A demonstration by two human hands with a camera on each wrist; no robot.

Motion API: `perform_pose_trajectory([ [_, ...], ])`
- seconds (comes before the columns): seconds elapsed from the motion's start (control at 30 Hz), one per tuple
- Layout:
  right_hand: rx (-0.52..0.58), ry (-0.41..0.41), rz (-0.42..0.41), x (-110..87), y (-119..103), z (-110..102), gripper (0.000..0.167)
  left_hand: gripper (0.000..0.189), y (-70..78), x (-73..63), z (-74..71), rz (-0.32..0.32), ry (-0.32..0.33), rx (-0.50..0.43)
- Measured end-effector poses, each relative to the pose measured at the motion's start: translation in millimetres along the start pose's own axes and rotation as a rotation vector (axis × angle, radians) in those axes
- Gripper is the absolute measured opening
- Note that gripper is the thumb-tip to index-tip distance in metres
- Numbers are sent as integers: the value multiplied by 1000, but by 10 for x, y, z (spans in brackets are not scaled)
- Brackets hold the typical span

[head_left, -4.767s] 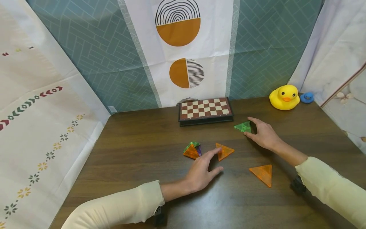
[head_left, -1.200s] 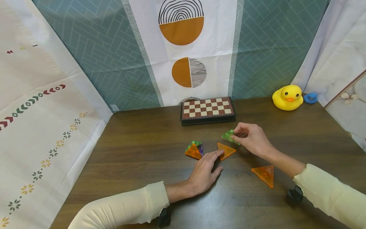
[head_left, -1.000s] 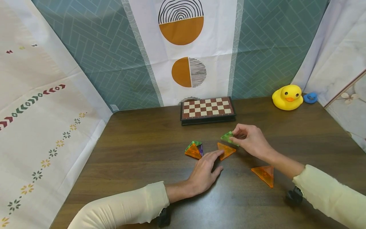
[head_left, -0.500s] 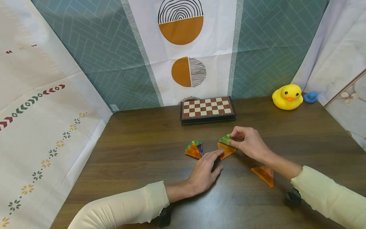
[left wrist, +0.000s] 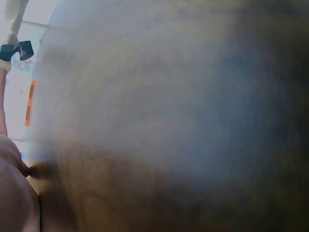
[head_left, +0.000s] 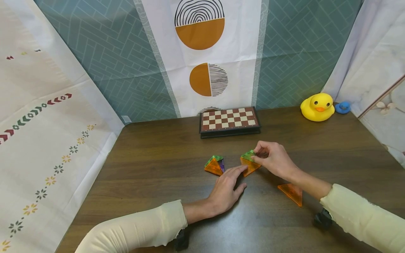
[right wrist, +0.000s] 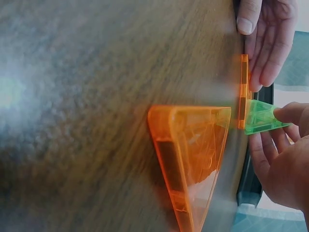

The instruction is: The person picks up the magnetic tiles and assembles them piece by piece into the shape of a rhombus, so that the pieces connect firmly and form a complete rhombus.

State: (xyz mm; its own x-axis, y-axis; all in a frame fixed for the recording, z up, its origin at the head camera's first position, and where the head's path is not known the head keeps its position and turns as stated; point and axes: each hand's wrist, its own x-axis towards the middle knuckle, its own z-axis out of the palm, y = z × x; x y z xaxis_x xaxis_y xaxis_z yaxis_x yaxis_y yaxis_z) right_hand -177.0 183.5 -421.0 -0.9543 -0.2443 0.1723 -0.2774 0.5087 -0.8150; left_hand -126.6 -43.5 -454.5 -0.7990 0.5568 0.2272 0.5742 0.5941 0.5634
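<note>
My right hand (head_left: 274,160) pinches a translucent green triangular magnetic tile (right wrist: 260,117) between thumb and fingers. The tile stands up from the table, its lower edge right at the far edge of an orange triangular tile (head_left: 251,168) lying flat. Fingertips of my left hand (head_left: 225,192) rest on that orange tile, fingers extended and thumb apart. Just left of them sits a small built shape of orange, green and purple triangles (head_left: 214,166). Closer to me, below my right wrist, lies a second orange triangular tile (head_left: 292,194), large in the right wrist view.
A folded chessboard box (head_left: 230,122) stands at the back of the wooden table (head_left: 152,147). At the back right corner are a yellow rubber duck (head_left: 317,107) and a small blue one (head_left: 342,107). The left wrist view is mostly blurred tabletop.
My right hand has taken hold of the green tile, tilted it up, and brought it left and nearer to the orange tile's edge. My left hand has stayed by the orange tile.
</note>
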Motion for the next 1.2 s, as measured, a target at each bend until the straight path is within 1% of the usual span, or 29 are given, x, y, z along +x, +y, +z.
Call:
perform_pose_trajectory([
  [0.37,-42,-18,25,2,15,-5,16,58,-1,1,-3,0,0,5],
  [0.67,-48,-33,5,-10,39,-1,21,57,-5,-1,4,24,22,16],
  [0.87,-58,-47,4,-25,43,-17,25,57,-1,-5,6,7,9,4],
  [1.03,-48,-55,6,-36,32,-79,31,57,2,-2,0,-8,-7,0],
  [1.2,-47,-81,-19,-42,25,-162,44,57,0,-3,-3,-9,-7,0],
])
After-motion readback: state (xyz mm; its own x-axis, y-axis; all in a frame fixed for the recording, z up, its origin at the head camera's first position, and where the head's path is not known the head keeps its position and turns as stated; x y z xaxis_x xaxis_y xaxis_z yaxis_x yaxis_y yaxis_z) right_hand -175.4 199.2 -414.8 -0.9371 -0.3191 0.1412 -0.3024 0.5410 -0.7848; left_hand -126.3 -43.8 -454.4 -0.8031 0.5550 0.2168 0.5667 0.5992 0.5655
